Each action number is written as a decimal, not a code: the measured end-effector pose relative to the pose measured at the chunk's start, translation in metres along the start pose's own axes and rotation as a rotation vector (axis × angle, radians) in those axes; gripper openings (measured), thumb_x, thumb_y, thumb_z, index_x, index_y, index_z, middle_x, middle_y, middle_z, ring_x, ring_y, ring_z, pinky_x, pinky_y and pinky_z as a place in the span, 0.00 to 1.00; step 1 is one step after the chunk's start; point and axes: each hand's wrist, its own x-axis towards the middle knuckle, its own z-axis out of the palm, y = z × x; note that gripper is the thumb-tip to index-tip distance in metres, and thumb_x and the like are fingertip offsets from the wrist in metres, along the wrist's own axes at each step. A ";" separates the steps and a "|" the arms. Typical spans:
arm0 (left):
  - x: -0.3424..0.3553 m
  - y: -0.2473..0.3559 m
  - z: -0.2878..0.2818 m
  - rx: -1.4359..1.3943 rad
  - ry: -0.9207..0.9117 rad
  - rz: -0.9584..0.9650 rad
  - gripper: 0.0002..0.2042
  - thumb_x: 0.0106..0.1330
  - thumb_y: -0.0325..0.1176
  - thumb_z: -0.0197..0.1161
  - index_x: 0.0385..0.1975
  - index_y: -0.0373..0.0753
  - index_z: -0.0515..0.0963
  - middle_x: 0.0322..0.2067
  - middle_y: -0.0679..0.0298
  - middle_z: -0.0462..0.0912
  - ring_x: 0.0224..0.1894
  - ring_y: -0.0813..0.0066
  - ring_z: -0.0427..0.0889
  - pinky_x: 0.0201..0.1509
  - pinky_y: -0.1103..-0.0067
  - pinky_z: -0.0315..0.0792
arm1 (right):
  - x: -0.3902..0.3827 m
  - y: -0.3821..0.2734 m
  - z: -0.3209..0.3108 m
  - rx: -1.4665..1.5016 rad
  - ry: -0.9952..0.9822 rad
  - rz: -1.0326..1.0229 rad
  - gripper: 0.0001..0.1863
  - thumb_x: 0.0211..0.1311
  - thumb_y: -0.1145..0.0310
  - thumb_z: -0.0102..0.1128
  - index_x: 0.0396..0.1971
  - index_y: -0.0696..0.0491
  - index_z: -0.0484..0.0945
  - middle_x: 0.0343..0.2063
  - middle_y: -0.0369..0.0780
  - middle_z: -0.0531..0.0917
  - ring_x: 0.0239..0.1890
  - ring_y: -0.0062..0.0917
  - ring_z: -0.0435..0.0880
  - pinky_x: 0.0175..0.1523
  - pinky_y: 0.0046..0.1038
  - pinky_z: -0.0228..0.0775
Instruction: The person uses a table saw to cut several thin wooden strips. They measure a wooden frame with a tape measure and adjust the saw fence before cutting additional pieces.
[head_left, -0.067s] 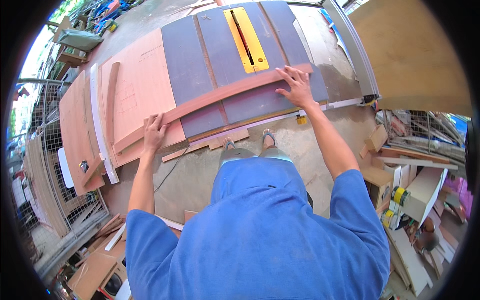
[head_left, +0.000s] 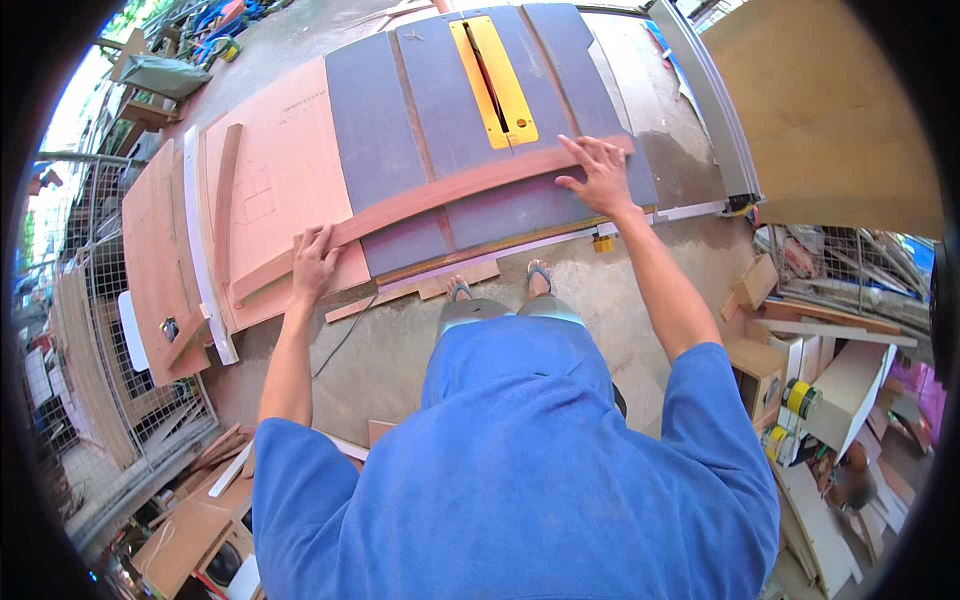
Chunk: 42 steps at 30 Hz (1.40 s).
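A long reddish-brown wooden strip point(head_left: 440, 198) lies slantwise across the near part of a grey table saw top point(head_left: 370, 110) and over the pinkish board beside it. Near the strip's left end, my left hand point(head_left: 315, 262) curls its fingers over the wood. Toward the other end, my right hand point(head_left: 602, 180) grips the strip, fingers across its top and thumb on the near side. Just beyond the strip is the yellow throat plate point(head_left: 518, 115) with a long dark slot. Whether a blade stands in the slot is hard to make out.
The pinkish board point(head_left: 290, 150) extends the surface leftward, with a shorter wooden piece point(head_left: 228, 195) and a white strip point(head_left: 195, 230) on it. A metal rail point(head_left: 705, 100) and large tan panel point(head_left: 820, 110) stand right. Offcuts point(head_left: 400, 295) lie by my feet; a cable point(head_left: 345, 345) crosses the floor.
The wooden strip has shifted slightly right, its right end a little nearer me. Both hands have moved along with it.
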 end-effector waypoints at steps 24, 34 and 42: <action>0.114 0.115 0.054 0.082 0.162 -0.025 0.27 0.62 0.49 0.78 0.60 0.46 0.85 0.55 0.66 0.80 0.59 0.61 0.74 0.66 0.63 0.68 | 0.064 0.079 0.023 0.267 0.114 -0.181 0.31 0.67 0.48 0.70 0.68 0.37 0.78 0.55 0.37 0.78 0.64 0.35 0.76 0.80 0.56 0.51; 0.127 0.117 0.057 0.120 0.177 -0.021 0.27 0.61 0.49 0.78 0.59 0.46 0.85 0.54 0.67 0.80 0.58 0.61 0.74 0.66 0.64 0.68 | 0.086 0.086 0.028 0.197 0.138 -0.215 0.28 0.69 0.46 0.66 0.64 0.41 0.77 0.59 0.35 0.78 0.67 0.35 0.73 0.80 0.54 0.52; 0.146 0.114 0.055 0.103 0.181 -0.013 0.27 0.60 0.47 0.79 0.59 0.45 0.85 0.54 0.66 0.80 0.58 0.61 0.74 0.66 0.64 0.68 | 0.097 0.090 0.032 0.186 0.151 -0.216 0.28 0.68 0.46 0.66 0.64 0.41 0.76 0.58 0.35 0.78 0.67 0.34 0.73 0.79 0.54 0.53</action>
